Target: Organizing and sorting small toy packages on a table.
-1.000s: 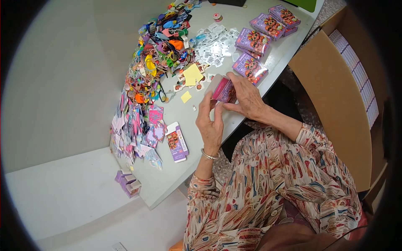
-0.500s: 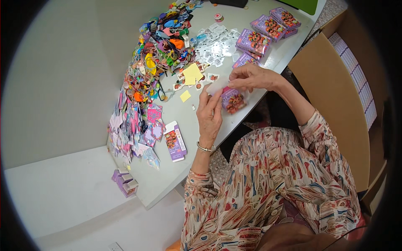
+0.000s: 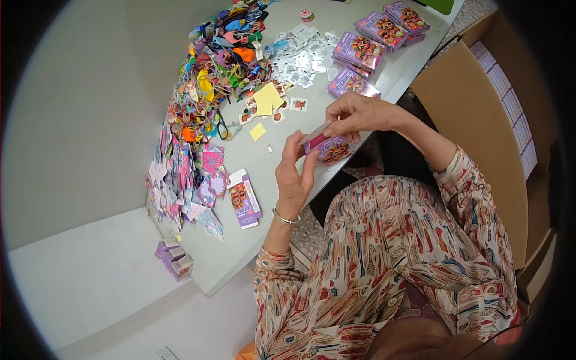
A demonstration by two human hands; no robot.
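A small purple carton (image 3: 336, 153) with cartoon characters on its front is held between both hands over the table's near edge. Its upper end stands open, with a pale flap raised and pink showing inside. My left hand (image 3: 294, 180) grips the carton's left end between thumb and fingers, a bangle on its wrist. At the flap and top edge, my right hand (image 3: 360, 117) is closed in a pinch. Just beyond it lies a finished-looking purple box (image 3: 351, 84). Left of my left hand, a flattened purple carton (image 3: 244, 201) rests on the table.
Along the table's (image 3: 246, 150) far left side run heaps of colourful small trinkets (image 3: 207, 84) and shiny folded pieces (image 3: 174, 174). White packets (image 3: 303, 54), yellow paper squares (image 3: 267, 97) and stacked purple boxes (image 3: 360, 51) lie farther off. A large cardboard box (image 3: 474, 114) stands at right, holding packed rows.
The carton has tilted so its open end and pink inside now show. My left hand has shifted a little down and left, its thumb spreading from the fingers. The whole view has shifted slightly.
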